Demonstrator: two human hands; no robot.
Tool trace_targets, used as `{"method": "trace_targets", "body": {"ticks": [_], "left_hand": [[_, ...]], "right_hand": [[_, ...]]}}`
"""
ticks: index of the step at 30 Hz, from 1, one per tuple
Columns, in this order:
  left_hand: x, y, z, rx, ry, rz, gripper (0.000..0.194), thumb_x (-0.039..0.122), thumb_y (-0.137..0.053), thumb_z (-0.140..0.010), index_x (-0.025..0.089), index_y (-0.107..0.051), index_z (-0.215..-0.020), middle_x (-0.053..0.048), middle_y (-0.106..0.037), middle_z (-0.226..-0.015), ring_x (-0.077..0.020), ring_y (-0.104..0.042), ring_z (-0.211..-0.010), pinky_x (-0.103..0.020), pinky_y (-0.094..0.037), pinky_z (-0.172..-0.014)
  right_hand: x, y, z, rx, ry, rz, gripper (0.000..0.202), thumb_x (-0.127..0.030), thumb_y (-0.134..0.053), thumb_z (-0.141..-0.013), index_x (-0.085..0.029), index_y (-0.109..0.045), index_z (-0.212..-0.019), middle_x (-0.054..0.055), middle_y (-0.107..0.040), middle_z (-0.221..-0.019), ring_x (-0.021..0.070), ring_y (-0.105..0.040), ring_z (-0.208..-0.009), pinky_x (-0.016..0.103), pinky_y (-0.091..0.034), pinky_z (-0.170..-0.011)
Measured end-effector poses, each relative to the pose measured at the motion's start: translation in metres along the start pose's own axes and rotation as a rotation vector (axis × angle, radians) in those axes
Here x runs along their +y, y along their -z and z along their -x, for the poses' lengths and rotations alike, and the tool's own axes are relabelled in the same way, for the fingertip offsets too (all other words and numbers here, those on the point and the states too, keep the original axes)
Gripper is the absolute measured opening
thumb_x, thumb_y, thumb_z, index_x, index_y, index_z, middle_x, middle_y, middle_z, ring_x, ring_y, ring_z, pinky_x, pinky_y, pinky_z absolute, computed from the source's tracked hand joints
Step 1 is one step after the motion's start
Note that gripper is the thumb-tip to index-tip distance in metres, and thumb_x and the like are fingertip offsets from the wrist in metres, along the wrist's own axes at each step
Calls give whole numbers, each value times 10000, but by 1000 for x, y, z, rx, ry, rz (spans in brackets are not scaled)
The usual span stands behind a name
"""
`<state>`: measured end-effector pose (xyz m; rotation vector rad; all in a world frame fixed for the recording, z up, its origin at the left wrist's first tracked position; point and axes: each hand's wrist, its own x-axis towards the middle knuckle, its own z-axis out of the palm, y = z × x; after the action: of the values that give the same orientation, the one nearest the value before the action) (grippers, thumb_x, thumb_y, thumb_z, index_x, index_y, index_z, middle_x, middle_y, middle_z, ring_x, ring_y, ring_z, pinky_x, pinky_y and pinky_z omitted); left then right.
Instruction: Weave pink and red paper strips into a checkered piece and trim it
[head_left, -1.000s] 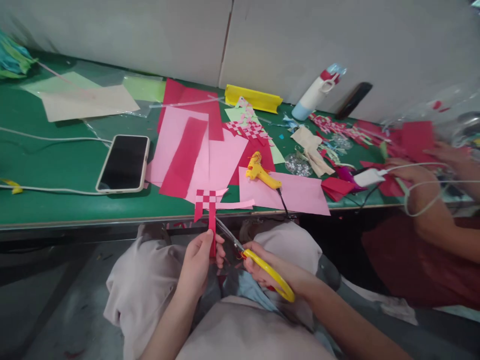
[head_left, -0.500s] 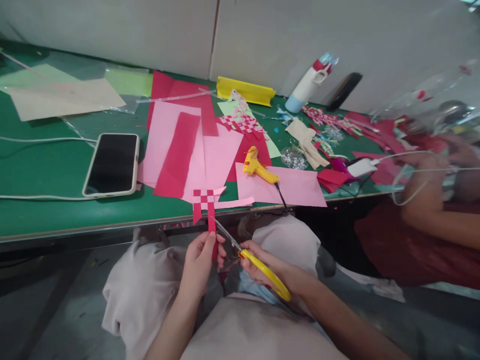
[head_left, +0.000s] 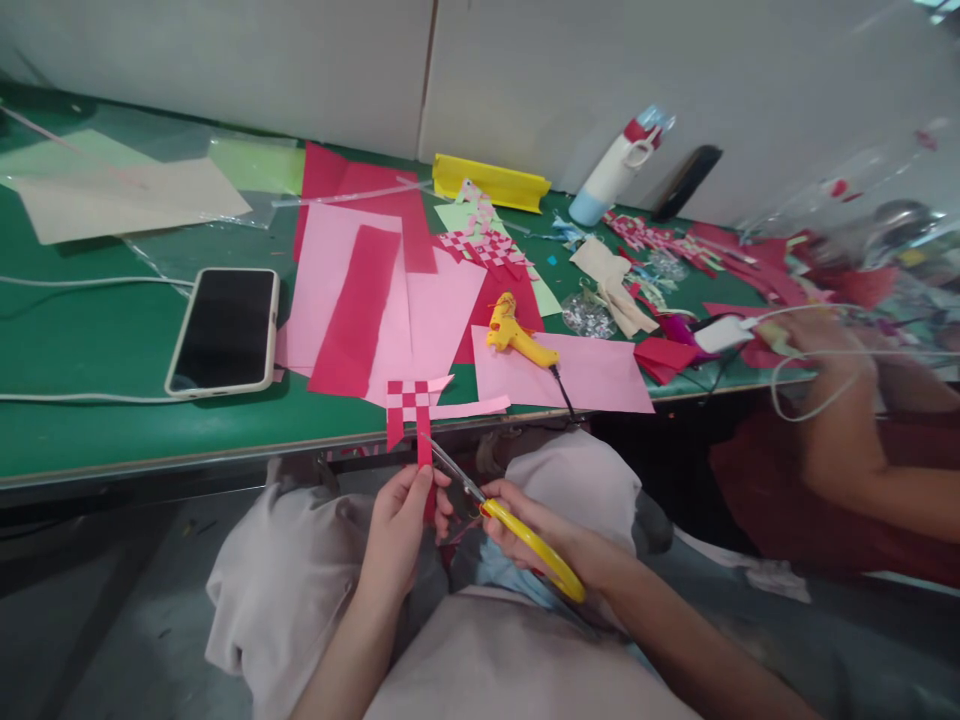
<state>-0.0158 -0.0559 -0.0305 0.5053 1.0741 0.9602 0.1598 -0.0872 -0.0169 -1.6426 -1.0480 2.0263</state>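
Note:
My left hand (head_left: 405, 515) pinches the red tail of a woven paper piece (head_left: 407, 400), a small checker of red and pink strips held just past the table's front edge. One pink strip sticks out from it to the right. In my right hand (head_left: 521, 525) is a pair of scissors (head_left: 532, 545) with yellow handles. Their blades point up and left, the tip by the red strip just below the checker. Whether the blades touch the strip I cannot tell.
Pink and red paper sheets (head_left: 352, 300) lie on the green table (head_left: 90, 430). Around them are a phone (head_left: 225, 330), a yellow glue gun (head_left: 517, 335), a woven checkered piece (head_left: 487, 245) and a bottle (head_left: 615, 175). At the right, a co-worker's arm (head_left: 840, 420) reaches over the table.
My hands, the scissors and the woven piece have hardly moved. The co-worker's arm at the right has shifted a little to the left.

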Motion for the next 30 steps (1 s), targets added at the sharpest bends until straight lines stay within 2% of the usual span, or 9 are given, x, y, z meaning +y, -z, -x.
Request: {"method": "trace_targets", "body": {"ticks": [5,8,9,12,15,16,20,24,30], "left_hand": [[-2,1,0,-2,-14,24,378,519,-674,-730,144,-629,-722,28,-559,-504,-68,-470,-388,-183,-369,-392],[-2,1,-1,-7,-15,40,370,510,-672,-735,143,-629,-724,29,-557,-503,-67,-463,-384,-185,-365,-390],[-3,0,-2,-13,-16,44,366,507,-668,-741,143,-629,-728,30,-557,-503,-67,-462,-385,-185,-364,-390],[-3,-2,-7,-31,-33,47,364,504,-657,-756,142,-629,-744,31,-559,-511,-69,-467,-394,-188,-372,-401],[-2,-7,-12,-30,-53,51,372,509,-668,-742,139,-626,-741,34,-554,-504,-68,-463,-389,-191,-378,-406],[-1,-9,-14,-26,-58,52,374,511,-671,-739,140,-625,-738,35,-552,-500,-67,-460,-387,-190,-378,-404],[2,-13,-19,-15,-81,44,374,517,-661,-746,145,-625,-750,40,-549,-504,-65,-461,-393,-185,-378,-407],[2,-15,-22,-9,-78,32,396,539,-660,-738,146,-625,-759,40,-548,-511,-68,-466,-401,-189,-384,-413],[-2,-14,-23,-7,-74,24,400,540,-659,-741,143,-625,-769,38,-555,-524,-66,-464,-407,-189,-391,-419]], "right_hand": [[-8,10,8,86,-49,16,382,-450,-594,-801,-287,-401,-1087,-65,-430,-712,70,-273,-466,226,-217,-426],[-20,18,18,95,-43,5,409,-517,-582,-787,-271,-396,-1056,-66,-408,-690,57,-225,-431,228,-178,-399],[-27,19,20,92,-18,2,426,-568,-559,-791,-262,-399,-1041,-61,-412,-699,52,-218,-429,228,-185,-394],[-53,15,19,69,253,-3,557,-720,-492,-772,-254,-382,-1057,-41,-448,-749,70,-349,-446,229,-278,-395],[-83,5,4,152,487,52,575,-761,-422,-786,-230,-412,-1006,-9,-486,-725,179,-579,-687,303,-477,-601],[-92,2,-2,157,528,88,572,-754,-420,-794,-226,-418,-1014,-1,-491,-741,201,-606,-755,341,-502,-693],[-116,-5,-31,170,667,115,530,-690,-444,-832,-248,-380,-1118,12,-509,-861,202,-633,-820,403,-512,-820],[-118,-4,-56,103,705,54,551,-704,-520,-774,-261,-357,-1059,-24,-476,-826,181,-630,-893,400,-500,-906],[-115,0,-68,77,655,4,471,-671,-490,-820,-261,-382,-1025,-34,-461,-786,188,-643,-961,415,-458,-980]]}}
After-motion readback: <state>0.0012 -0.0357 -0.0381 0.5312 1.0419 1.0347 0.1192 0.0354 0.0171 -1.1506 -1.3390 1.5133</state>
